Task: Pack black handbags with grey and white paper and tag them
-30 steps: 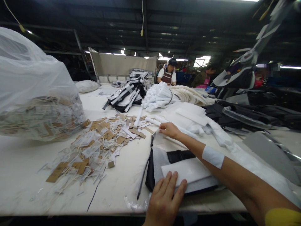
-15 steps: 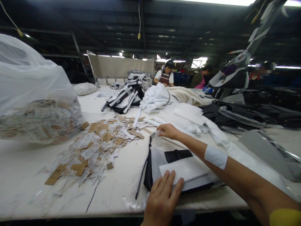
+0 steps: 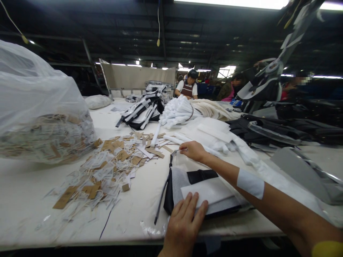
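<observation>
A black and grey handbag point(image 3: 177, 178) lies flat in front of me, with a folded white foam sheet point(image 3: 209, 191) on top and what looks like clear film around its far side. My left hand point(image 3: 184, 217) rests on the sheet and the bag's near edge, fingers stretched out. At the bag's far left corner my right hand point(image 3: 191, 150) pinches the end of a thin dark strap point(image 3: 170, 162), which runs down the bag's left side; the fingertips partly hide the grip.
Paper tags with strings point(image 3: 107, 167) lie heaped to the left, beside a big clear plastic sack point(image 3: 40, 107) of tags. Behind are wrapped black straps point(image 3: 142, 110), white rolls point(image 3: 177, 110) and foam sheets point(image 3: 214, 128). Black bags point(image 3: 262, 128) lie right. A co-worker point(image 3: 187, 87) stands at the back.
My right forearm has shifted slightly to the right, its fingers still at the strap end. My left hand and the bag stay nearly in place.
</observation>
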